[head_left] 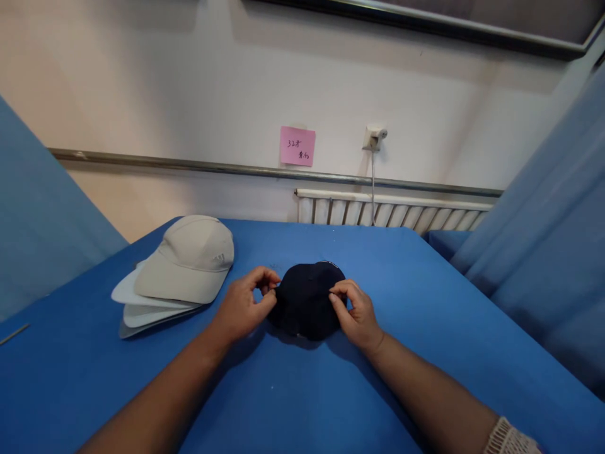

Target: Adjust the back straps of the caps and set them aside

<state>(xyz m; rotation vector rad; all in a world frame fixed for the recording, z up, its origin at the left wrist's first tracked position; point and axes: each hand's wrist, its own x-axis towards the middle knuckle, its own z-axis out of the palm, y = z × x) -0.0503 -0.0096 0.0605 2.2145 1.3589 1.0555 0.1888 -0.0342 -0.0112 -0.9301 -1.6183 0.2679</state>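
A black cap (306,301) rests on the blue table between my two hands. My left hand (246,304) pinches its left edge between thumb and fingers. On the other side, my right hand (355,311) grips the cap's fabric near the right edge, thumb and forefinger together. The cap's inside is hidden from me. To the left of my left hand lies a stack of several caps; a beige cap (191,261) is on top, and the pale brims (142,301) of those underneath stick out below it.
The blue table (302,403) reaches back towards a white radiator (392,211) and a wall with a metal rail (212,166). A pink note (297,146) and a plugged-in socket (374,138) are on the wall. Blue curtains (543,252) hang at both sides. A thin stick (14,334) lies far left.
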